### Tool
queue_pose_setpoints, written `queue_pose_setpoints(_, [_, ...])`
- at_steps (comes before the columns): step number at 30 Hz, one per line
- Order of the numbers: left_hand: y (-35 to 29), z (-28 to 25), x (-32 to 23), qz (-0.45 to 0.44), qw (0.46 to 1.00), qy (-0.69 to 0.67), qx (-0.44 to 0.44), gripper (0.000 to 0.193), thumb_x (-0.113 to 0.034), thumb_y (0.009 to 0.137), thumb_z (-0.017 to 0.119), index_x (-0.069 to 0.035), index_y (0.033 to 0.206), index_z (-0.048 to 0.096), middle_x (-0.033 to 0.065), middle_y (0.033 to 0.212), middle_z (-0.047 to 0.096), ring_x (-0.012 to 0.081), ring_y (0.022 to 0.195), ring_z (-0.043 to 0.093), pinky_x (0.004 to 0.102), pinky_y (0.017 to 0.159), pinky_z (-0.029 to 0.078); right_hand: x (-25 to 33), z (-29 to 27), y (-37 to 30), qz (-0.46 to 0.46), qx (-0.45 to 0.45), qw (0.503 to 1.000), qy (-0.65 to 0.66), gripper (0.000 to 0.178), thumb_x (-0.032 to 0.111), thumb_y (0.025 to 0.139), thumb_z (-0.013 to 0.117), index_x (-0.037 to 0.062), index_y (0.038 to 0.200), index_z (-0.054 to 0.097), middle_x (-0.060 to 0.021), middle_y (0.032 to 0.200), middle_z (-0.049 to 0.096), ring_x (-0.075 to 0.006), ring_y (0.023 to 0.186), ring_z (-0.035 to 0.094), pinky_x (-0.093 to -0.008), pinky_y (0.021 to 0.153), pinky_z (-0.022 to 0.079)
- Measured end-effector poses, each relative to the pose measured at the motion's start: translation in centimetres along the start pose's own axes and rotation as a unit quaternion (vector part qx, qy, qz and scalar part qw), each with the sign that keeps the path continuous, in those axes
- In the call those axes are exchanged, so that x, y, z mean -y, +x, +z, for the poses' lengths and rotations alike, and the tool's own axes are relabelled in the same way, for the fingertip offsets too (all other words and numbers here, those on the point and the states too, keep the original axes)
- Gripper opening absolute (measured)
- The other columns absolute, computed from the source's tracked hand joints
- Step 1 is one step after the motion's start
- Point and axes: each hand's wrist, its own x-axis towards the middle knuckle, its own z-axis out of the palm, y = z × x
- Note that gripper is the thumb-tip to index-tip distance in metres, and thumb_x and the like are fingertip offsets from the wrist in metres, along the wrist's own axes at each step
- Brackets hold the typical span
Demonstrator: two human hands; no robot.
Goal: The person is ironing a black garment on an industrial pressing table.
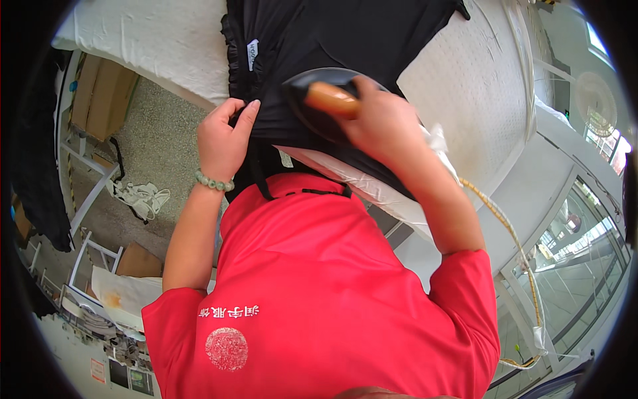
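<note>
A black garment [345, 33] with a gathered edge and a small white label [252, 54] lies over the white padded table. My right hand [382, 116] is wrapped round the wooden handle of an iron [309, 120], whose dark pointed soleplate rests over the cloth; hand and handle are slightly blurred. At the garment's left edge, my left hand [227, 133] pinches the black fabric between thumb and fingers, a short way left of the iron. A bracelet of green beads [214, 180] circles my left wrist.
The white-covered table [465, 73] extends to the right and far left. A cord and hose [508, 229] hang down at the right, beside a glass-panelled door [571, 233]. Cardboard boxes [103, 100], a white metal frame [90, 176] and a pale cloth scrap [141, 198] are at the left.
</note>
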Motion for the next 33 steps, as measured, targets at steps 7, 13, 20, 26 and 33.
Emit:
queue_pose_setpoints(7, [-0.3, -0.6, 0.3, -0.001, 0.997, -0.072, 0.006, 0.031, -0.027, 0.092, 0.075, 0.002, 0.087, 0.066, 0.0112, 0.070, 0.062, 0.0181, 0.061, 0.055, 0.0318, 0.060, 0.045, -5.4, -1.8, 1.5, 0.061, -0.133, 0.989, 0.030, 0.051, 0.042, 0.090, 0.070, 0.0062, 0.125, 0.064, -0.0198, 0.096, 0.073, -0.0408, 0.093, 0.070, -0.0466, 0.079, 0.056])
queue_pose_setpoints(13, [-0.5, -0.3, 0.9, -0.007, 0.997, -0.082, -0.001, 0.030, -0.025, 0.093, 0.075, 0.002, 0.087, 0.066, 0.0101, 0.070, 0.060, 0.0159, 0.062, 0.053, 0.0307, 0.060, 0.044, -1.4, -2.7, 6.5, -0.003, -0.103, 0.994, -0.030, 0.043, 0.039, 0.092, 0.068, 0.0065, 0.120, 0.066, -0.0192, 0.096, 0.073, -0.0403, 0.092, 0.070, -0.0473, 0.079, 0.056])
queue_pose_setpoints(20, [-0.3, -0.2, 1.1, -0.019, 0.994, -0.110, 0.013, 0.029, -0.024, 0.093, 0.074, 0.002, 0.087, 0.065, 0.0085, 0.070, 0.059, 0.0136, 0.062, 0.051, 0.0295, 0.060, 0.043, -0.4, -3.3, 7.4, 0.003, -0.098, 0.995, -0.029, 0.039, 0.038, 0.093, 0.066, 0.0066, 0.116, 0.066, -0.0186, 0.096, 0.073, -0.0410, 0.093, 0.069, -0.0487, 0.081, 0.055])
queue_pose_setpoints(26, [-0.5, -1.0, 1.2, -0.011, 0.991, -0.129, 0.037, 0.028, -0.022, 0.094, 0.074, 0.002, 0.086, 0.064, 0.0060, 0.069, 0.057, 0.0110, 0.063, 0.049, 0.0277, 0.060, 0.042, -7.5, -2.5, -0.5, 0.141, -0.001, 0.990, 0.015, 0.048, 0.039, 0.091, 0.070, 0.0069, 0.125, 0.064, -0.0217, 0.103, 0.073, -0.0414, 0.101, 0.068, -0.0474, 0.087, 0.054])
queue_pose_setpoints(33, [-0.6, -1.1, 1.5, -0.007, 0.989, -0.134, 0.057, 0.021, -0.019, 0.097, 0.071, 0.000, 0.090, 0.067, -0.0091, 0.074, 0.053, 0.0016, 0.069, 0.042, 0.0205, 0.060, 0.036, -5.2, -0.8, -1.8, 0.207, -0.126, 0.965, 0.096, 0.047, 0.035, 0.090, 0.069, 0.0035, 0.123, 0.060, -0.0235, 0.096, 0.072, -0.0407, 0.094, 0.070, -0.0495, 0.081, 0.055])
